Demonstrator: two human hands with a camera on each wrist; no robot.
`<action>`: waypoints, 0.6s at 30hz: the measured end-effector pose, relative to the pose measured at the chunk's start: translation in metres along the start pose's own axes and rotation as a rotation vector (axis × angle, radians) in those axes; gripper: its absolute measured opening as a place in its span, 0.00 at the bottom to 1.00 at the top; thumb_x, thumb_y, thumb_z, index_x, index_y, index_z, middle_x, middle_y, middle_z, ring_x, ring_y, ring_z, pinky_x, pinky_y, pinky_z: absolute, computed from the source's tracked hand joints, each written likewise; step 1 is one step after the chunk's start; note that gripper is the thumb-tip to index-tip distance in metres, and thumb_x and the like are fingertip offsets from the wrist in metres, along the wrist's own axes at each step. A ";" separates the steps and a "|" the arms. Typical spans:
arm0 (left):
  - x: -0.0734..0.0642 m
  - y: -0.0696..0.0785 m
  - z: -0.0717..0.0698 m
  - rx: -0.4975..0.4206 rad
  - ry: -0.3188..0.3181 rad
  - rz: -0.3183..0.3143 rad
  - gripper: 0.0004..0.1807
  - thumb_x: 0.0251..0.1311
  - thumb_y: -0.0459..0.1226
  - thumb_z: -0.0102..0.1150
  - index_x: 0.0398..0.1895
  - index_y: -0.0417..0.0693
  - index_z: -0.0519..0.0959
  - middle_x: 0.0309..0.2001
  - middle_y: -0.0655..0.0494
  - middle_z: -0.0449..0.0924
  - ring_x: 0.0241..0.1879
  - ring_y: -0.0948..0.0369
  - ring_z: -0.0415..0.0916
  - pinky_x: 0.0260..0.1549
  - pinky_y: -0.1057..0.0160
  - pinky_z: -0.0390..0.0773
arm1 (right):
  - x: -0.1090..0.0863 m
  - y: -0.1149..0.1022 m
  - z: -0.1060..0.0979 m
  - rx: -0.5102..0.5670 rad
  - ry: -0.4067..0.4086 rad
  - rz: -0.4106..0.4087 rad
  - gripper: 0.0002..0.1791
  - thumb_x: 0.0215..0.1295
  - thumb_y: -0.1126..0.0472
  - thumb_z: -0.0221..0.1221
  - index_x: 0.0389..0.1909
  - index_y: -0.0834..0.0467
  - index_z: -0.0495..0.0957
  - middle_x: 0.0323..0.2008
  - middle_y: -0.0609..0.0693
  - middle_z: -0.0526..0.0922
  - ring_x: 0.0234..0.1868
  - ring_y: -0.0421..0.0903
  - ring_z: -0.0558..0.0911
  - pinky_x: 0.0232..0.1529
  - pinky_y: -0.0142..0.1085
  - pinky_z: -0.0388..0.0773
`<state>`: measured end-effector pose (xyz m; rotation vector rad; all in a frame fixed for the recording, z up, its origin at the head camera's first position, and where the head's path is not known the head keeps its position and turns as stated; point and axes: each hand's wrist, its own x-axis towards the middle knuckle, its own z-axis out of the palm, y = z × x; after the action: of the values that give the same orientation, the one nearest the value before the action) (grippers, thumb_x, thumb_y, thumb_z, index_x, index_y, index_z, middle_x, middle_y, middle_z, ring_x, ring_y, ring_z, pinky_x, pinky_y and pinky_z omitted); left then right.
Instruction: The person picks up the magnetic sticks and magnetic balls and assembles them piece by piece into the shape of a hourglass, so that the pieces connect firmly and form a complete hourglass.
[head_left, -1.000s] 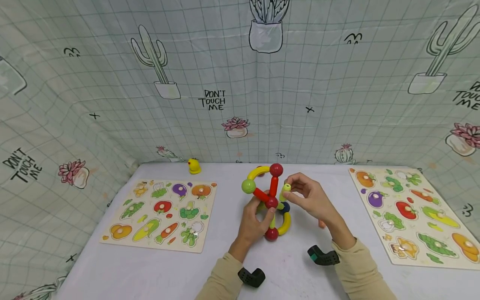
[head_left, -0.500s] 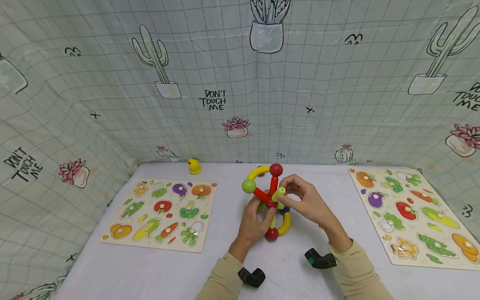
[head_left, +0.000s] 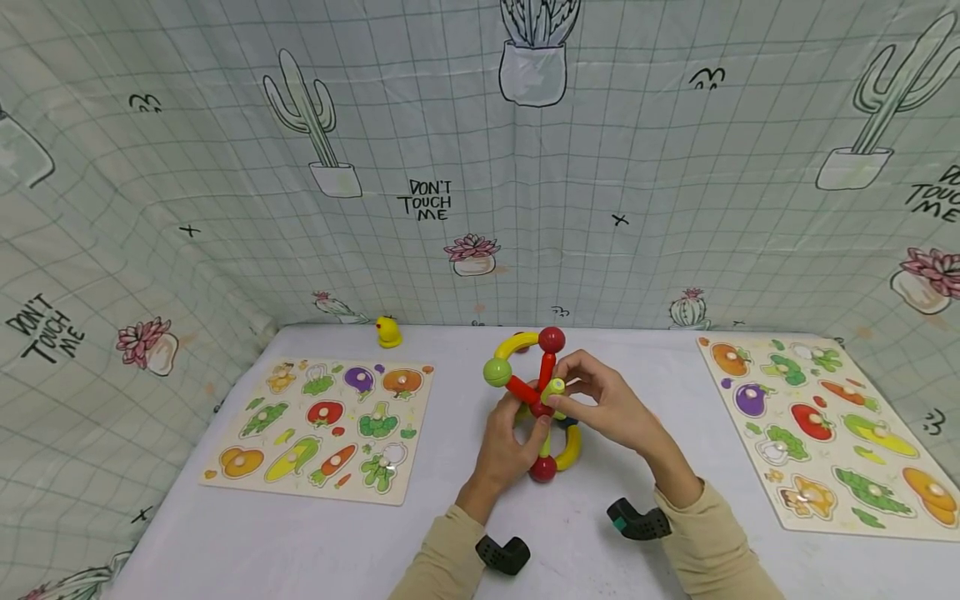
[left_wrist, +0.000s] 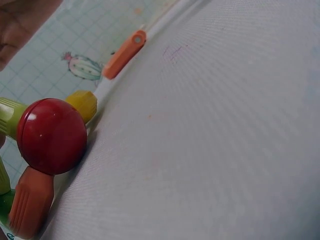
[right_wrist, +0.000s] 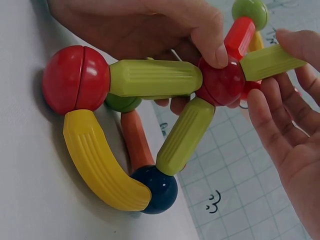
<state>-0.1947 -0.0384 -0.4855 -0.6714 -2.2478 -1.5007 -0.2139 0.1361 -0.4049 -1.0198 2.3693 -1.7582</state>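
A magnetic stick-and-ball model stands mid-table in the head view, with a red ball (head_left: 551,339) on top and a green ball (head_left: 497,372) at its upper left. Fingers of my left hand (head_left: 510,442) grip it around the central red ball (right_wrist: 222,80), the thumb pressing on that ball. My right hand (head_left: 609,408) pinches a short light green rod (right_wrist: 274,62) between thumb and fingers, its inner end right at the central ball. Below, light green rods lead down to a red ball (right_wrist: 75,80) and a dark blue ball (right_wrist: 155,189), joined by a curved yellow rod (right_wrist: 100,162).
Vegetable puzzle boards lie at the left (head_left: 285,487) and right (head_left: 795,508). A yellow toy duck (head_left: 388,332) sits at the back edge. A loose orange rod (left_wrist: 125,55) lies on the table beyond the model. Behind stands a cactus-print cloth (head_left: 600,167).
My right hand has moved left with the light green rod, bringing it from beside the model to the central red ball. My left hand has stayed in place.
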 end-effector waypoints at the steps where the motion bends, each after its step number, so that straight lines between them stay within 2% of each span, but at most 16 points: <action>1: 0.000 0.000 0.000 0.004 0.001 0.002 0.25 0.62 0.37 0.54 0.63 0.50 0.66 0.58 0.55 0.74 0.56 0.59 0.73 0.58 0.57 0.71 | 0.000 0.000 0.000 -0.003 -0.002 0.002 0.14 0.59 0.69 0.62 0.44 0.60 0.70 0.40 0.52 0.75 0.45 0.42 0.78 0.50 0.31 0.77; 7: 0.000 0.000 0.000 -0.003 0.023 0.007 0.25 0.61 0.36 0.54 0.63 0.48 0.67 0.57 0.54 0.75 0.55 0.59 0.74 0.58 0.57 0.72 | 0.001 0.002 -0.004 -0.020 -0.050 0.048 0.14 0.61 0.65 0.61 0.46 0.57 0.70 0.42 0.51 0.76 0.46 0.42 0.78 0.51 0.33 0.76; 12: 0.000 0.000 0.001 -0.041 0.019 -0.022 0.25 0.60 0.35 0.54 0.62 0.49 0.68 0.55 0.54 0.77 0.53 0.58 0.75 0.58 0.56 0.72 | -0.002 0.006 -0.015 -0.033 -0.113 0.040 0.12 0.63 0.68 0.57 0.47 0.57 0.71 0.43 0.51 0.76 0.46 0.43 0.77 0.52 0.33 0.75; 18: -0.001 0.001 0.001 -0.044 0.004 -0.056 0.25 0.59 0.35 0.54 0.62 0.49 0.68 0.54 0.54 0.77 0.53 0.59 0.74 0.58 0.57 0.72 | -0.002 0.015 -0.027 -0.055 -0.138 0.095 0.08 0.67 0.68 0.52 0.44 0.56 0.73 0.42 0.54 0.76 0.43 0.54 0.78 0.49 0.32 0.76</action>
<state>-0.1928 -0.0377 -0.4854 -0.6230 -2.2540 -1.5809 -0.2300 0.1624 -0.4091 -0.9829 2.3517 -1.5476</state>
